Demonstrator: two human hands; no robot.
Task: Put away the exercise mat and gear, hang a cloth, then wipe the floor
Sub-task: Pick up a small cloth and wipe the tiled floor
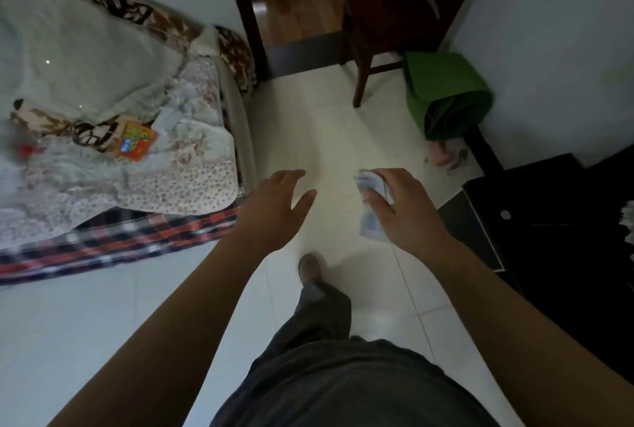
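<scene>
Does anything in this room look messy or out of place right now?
A plaid blanket hangs off the bed edge toward the floor. Small specks and a blurred pinkish item lie on it beside the green rolled mat.

Green mat (446, 94), plaid blanket (120, 241), pale cloth (370, 183).

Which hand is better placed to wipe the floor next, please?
Probably the right. The right hand grips the cloth above the floor. The left hand is open and holds nothing, so it would first have to take the cloth.
</scene>
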